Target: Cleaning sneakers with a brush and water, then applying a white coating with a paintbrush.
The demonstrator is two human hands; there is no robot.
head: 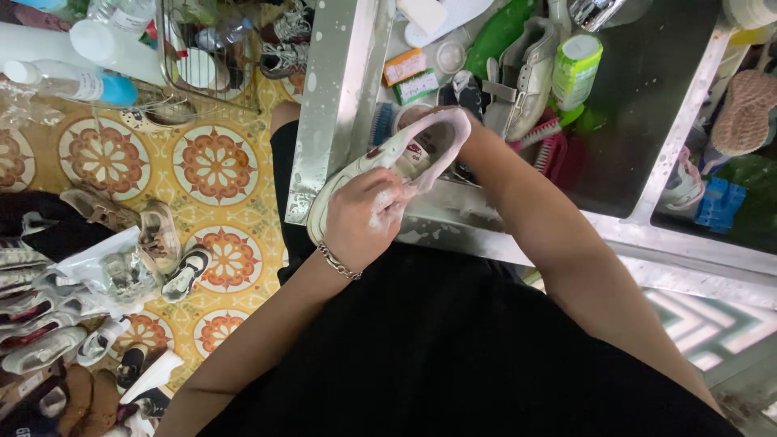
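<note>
**White shoe held over the edge of a steel sink**

The person holds a white shoe with a pink lining (405, 154) at the near rim of a steel sink (647, 97), just above the centre of the view. The shoe lies on its side, toe toward 8 o'clock, opening toward 2 o'clock.

The left hand (364, 218) is at the shoe's toe end, at 7 o'clock from its middle. Its fingers (388, 198) are curled against the shoe's side and wet with white foam; a chain bracelet (338, 263) sits on the wrist. The right hand (465, 121) comes in from 4 o'clock and is mostly hidden behind the heel end, so only its forearm shows clearly. It seems to grasp the heel, but the pictures do not show how its fingers lie.

In the sink, at 1 o'clock from the shoe, lies a grey-white sneaker (526, 73), with a green-capped bottle (576, 69) just beside it. A pink brush (546, 146) rests at 3 o'clock from the held shoe, and a blue brush (383, 123) at 11 o'clock.

On the patterned tile floor (214, 166) at 9 o'clock lie many more pairs, among them beige sandals (158, 235) and a row of white sneakers (40, 332) near the left edge. A wire basket (214, 53) stands at 11 o'clock, with plastic bottles (89, 57) near it.
</note>
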